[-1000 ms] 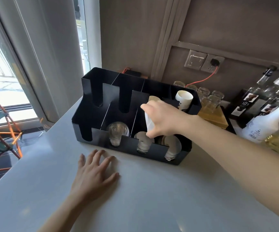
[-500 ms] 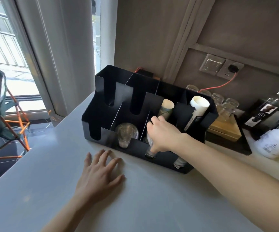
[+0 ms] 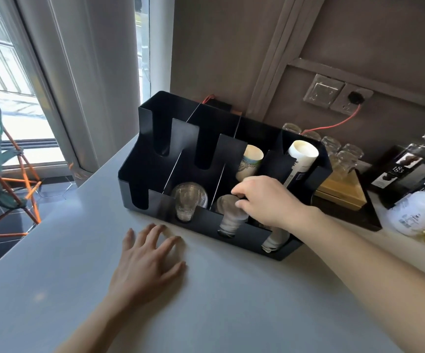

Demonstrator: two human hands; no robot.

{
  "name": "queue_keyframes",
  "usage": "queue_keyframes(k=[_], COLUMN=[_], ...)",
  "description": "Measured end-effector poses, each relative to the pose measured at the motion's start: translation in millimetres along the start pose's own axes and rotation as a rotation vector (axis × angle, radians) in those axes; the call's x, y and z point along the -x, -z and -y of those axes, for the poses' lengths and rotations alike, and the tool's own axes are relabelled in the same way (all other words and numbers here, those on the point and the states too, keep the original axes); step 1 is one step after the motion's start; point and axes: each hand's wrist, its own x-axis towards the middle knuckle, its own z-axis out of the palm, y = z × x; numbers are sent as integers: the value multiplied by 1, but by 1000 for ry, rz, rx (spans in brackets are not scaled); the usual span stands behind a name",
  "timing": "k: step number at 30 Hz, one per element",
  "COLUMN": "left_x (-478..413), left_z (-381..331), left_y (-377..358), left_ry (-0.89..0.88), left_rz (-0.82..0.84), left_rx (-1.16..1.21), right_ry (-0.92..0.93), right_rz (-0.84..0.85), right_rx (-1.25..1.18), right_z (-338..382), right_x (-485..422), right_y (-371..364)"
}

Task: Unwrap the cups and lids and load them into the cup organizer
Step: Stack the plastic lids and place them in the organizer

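From the head camera, the black cup organizer (image 3: pixel 140 184) sits on the pale counter (image 3: pixel 257 301) at about twelve o'clock from the left hand (image 3: pixel 146 263), which lies flat, fingers spread wide and holding nothing. The right hand (image 3: pixel 262 200) reaches into the organizer's front row; its fingertips (image 3: pixel 239 193) pinch the top of a frosted lid stack (image 3: pixel 229 215) in the middle front slot. A second ago this hand held the stack higher above the slots; now the stack has come down into its compartment, so by my reading this batch is nearly seated and only the release remains. At nine o'clock of that stack a clear dome-lid stack (image 3: pixel 188 200) fills the next slot; at three o'clock, a white stack (image 3: pixel 273 240) shows under the wrist. Behind, at twelve o'clock, a printed paper cup stack (image 3: pixel 249 163) leans in a rear bay, with a white paper cup stack (image 3: pixel 301 155) at its three o'clock. The two leftmost bays look empty. No wrapping is visible.
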Motion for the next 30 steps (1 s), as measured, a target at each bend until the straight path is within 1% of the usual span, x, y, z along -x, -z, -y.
queue_keyframes(k=[4, 7, 13, 18, 21, 24, 30], left_x=[0, 0, 1, 1, 1, 0, 1], left_z=[0, 1, 1, 1, 0, 0, 0], left_y=[0, 1, 0, -1, 0, 1, 1], left_ry=[3, 2, 6, 4, 8, 10, 8], left_rz=[-3, -9, -9, -9, -20, -25, -34], left_rx=[11, 18, 21, 21, 34, 37, 49], right_ry=[-21, -5, 66, 44, 17, 43, 84], right_rz=[165, 206, 228, 253, 237, 196, 182], right_rx=[98, 113, 33, -30, -53, -57, 1], right_z=[7, 8, 7, 3, 4, 7, 6], right_x=[-21, -29, -33, -34, -34, -33, -32], right_y=[-11, -18, -21, -20, -22, -25, -25])
